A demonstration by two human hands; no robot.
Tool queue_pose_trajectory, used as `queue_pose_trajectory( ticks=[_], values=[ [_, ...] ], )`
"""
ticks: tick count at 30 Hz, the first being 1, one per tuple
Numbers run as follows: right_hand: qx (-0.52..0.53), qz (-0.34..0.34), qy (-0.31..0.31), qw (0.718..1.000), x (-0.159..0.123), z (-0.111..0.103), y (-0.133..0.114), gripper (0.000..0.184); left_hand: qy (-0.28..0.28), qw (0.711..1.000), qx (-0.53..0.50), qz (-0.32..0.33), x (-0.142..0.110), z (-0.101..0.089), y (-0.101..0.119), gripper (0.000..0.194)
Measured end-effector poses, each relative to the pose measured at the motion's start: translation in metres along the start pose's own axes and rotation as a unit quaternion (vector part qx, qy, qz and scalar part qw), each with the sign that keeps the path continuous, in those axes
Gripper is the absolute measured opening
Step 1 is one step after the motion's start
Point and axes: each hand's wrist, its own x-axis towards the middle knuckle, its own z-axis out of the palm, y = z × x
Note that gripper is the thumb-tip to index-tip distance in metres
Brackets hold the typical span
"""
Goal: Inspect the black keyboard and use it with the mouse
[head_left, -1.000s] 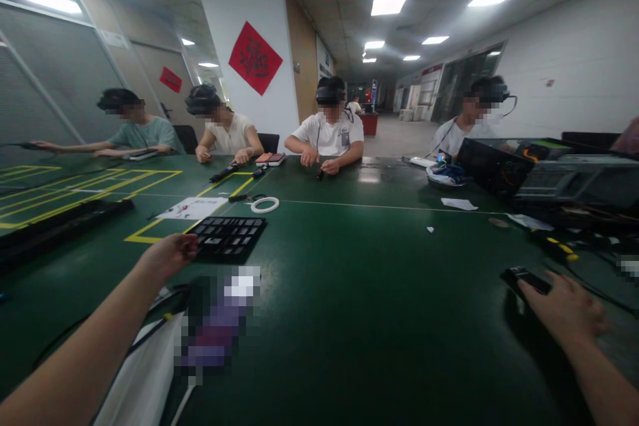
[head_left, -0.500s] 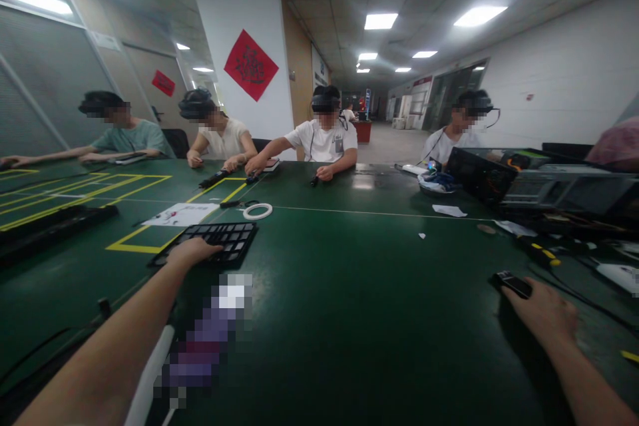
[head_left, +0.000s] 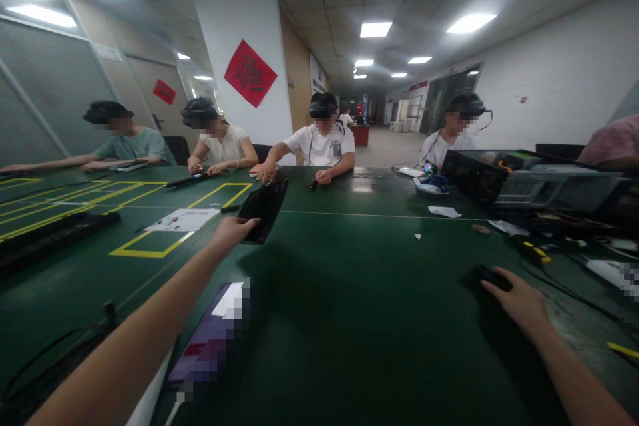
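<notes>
pinched at one edge by the left hand (head_left: 233,229), the black tray (head_left: 268,205) is tilted above the green table (head_left: 359,319); the right hand (head_left: 522,303) grips a small dark object (head_left: 495,278). one-sided support could let the tray pivot, spilling any loose contents, which cannot be made out. farther off, a bowl (head_left: 432,194) holds blue-and-white material (head_left: 435,182).

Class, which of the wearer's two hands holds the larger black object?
The left hand: it grips a broad, flat black tray, while the right hand holds only a small dark object.
</notes>
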Motion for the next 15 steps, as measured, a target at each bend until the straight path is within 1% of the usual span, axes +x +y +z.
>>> queue_pose_trajectory(
  ticks=[1, 3, 5, 7, 8, 9, 10, 12, 13, 15],
  values=[
    [0.057, 0.003, -0.025, 0.998, -0.009, -0.001, -0.015, 0.062, -0.020, 1.000, -0.016, 0.014, -0.009, 0.014, 0.014, 0.031],
    [0.159, -0.031, -0.081, 0.983, -0.032, 0.000, -0.050, 0.063, -0.057, 0.994, -0.072, 0.056, -0.032, 0.048, 0.040, 0.033],
    [0.274, -0.083, -0.147, 0.947, -0.059, 0.004, -0.083, 0.062, -0.109, 0.966, -0.209, 0.103, -0.062, 0.085, 0.059, 0.041],
    [0.343, -0.103, -0.216, 0.908, -0.084, 0.012, -0.107, 0.059, -0.158, 0.934, -0.291, 0.135, -0.094, 0.120, 0.070, 0.047],
    [0.371, -0.111, -0.245, 0.889, -0.095, 0.016, -0.115, 0.056, -0.183, 0.917, -0.321, 0.149, -0.108, 0.135, 0.072, 0.049],
    [0.404, -0.127, -0.258, 0.868, -0.104, 0.021, -0.120, 0.054, -0.211, 0.902, -0.338, 0.165, -0.121, 0.148, 0.072, 0.051],
    [0.432, -0.140, -0.274, 0.848, -0.110, 0.026, -0.123, 0.052, -0.230, 0.893, -0.343, 0.181, -0.131, 0.159, 0.069, 0.053],
    [0.470, -0.149, -0.301, 0.816, -0.118, 0.035, -0.123, 0.052, -0.254, 0.885, -0.326, 0.214, -0.145, 0.174, 0.059, 0.054],
    [0.476, -0.148, -0.315, 0.807, -0.119, 0.039, -0.121, 0.053, -0.259, 0.885, -0.313, 0.229, -0.149, 0.178, 0.053, 0.054],
    [0.465, -0.154, -0.332, 0.806, -0.119, 0.044, -0.117, 0.053, -0.268, 0.883, -0.294, 0.249, -0.153, 0.184, 0.041, 0.054]
  ],
)
